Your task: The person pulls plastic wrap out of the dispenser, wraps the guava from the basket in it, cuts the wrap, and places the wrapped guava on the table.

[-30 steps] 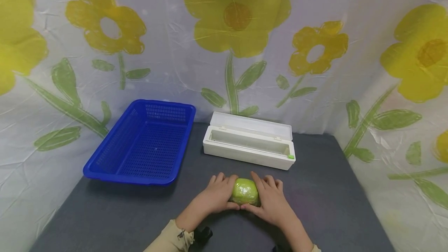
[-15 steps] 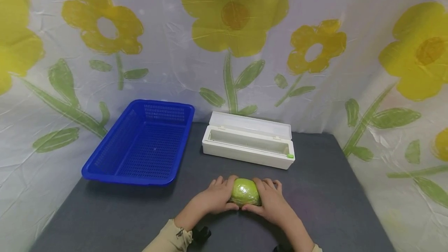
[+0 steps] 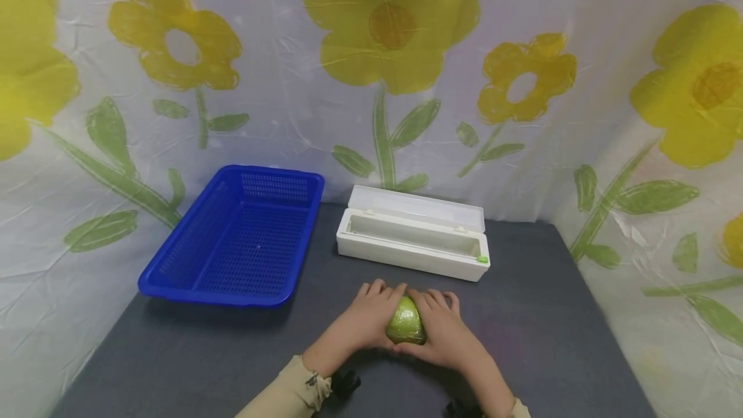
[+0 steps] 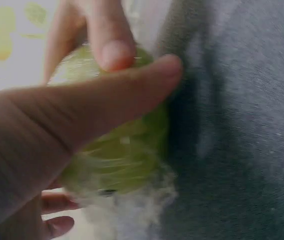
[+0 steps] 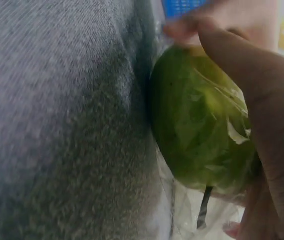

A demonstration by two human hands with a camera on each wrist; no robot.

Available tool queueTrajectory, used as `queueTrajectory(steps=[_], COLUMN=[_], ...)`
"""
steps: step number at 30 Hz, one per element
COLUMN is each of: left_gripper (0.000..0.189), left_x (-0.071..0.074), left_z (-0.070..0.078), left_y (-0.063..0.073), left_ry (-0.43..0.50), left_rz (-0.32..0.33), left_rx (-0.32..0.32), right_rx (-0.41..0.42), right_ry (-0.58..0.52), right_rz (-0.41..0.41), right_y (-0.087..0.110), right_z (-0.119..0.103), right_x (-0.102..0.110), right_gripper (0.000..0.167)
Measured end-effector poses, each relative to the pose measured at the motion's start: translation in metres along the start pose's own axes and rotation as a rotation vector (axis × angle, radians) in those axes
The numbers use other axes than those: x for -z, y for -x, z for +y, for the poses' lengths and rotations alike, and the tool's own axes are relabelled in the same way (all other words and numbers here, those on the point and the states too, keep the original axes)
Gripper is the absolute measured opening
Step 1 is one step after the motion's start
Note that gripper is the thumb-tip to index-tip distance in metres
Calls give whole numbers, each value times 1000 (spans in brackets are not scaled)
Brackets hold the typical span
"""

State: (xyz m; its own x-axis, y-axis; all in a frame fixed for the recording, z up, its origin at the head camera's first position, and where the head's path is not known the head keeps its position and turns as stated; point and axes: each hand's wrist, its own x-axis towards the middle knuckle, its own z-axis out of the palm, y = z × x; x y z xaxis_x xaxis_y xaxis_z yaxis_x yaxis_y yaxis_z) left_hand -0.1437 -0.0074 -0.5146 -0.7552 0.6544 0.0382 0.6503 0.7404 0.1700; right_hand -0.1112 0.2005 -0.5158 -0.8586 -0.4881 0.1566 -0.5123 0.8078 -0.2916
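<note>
A green apple (image 3: 406, 321) in clear cling film sits low over the dark cloth, between both hands. My left hand (image 3: 369, 317) grips it from the left, thumb at the near side. From the right, my right hand (image 3: 445, 334) curls round it, the two thumbs meeting in front. In the left wrist view, loose cling film (image 4: 131, 212) bunches at one end of the apple. The right wrist view shows the wrapped apple (image 5: 197, 120) with a dark stem (image 5: 204, 207) and film trailing past it.
Behind the hands stands a white cling film dispenser (image 3: 412, 257), its lid (image 3: 415, 205) raised and a green slider (image 3: 482, 259) at its right end. A blue plastic basket (image 3: 290, 279) is at the left. A flowered curtain (image 3: 278, 108) hangs at the back.
Both hands have turned and closed further over the apple, their fingertips coming together on top, so less of it shows. The basket and dispenser stay in place.
</note>
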Motion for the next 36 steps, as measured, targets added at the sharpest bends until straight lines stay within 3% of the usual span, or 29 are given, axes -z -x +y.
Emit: queueTrajectory(steps=[5, 10, 17, 28, 36], left_gripper=[96, 90, 78, 80, 87], left_x=[1, 4, 4, 4, 5], left_z=[1, -2, -1, 2, 3], left_y=[-4, -5, -8, -6, -7], left_ry=[0, 69, 142, 176, 124], left_rz=[-27, -62, -46, -23, -31], left_rx=[3, -7, -6, 51, 75], right_rx=[-2, 3, -32, -121, -134], right_ry=[-35, -60, -53, -65, -22], right_rz=[-29, -23, -24, -69, -75], right_y=[-1, -2, -5, -7, -7], right_z=[3, 6, 6, 6, 4], right_x=[-2, -2, -3, -2, 0], right_gripper=[99, 95, 85, 80, 85])
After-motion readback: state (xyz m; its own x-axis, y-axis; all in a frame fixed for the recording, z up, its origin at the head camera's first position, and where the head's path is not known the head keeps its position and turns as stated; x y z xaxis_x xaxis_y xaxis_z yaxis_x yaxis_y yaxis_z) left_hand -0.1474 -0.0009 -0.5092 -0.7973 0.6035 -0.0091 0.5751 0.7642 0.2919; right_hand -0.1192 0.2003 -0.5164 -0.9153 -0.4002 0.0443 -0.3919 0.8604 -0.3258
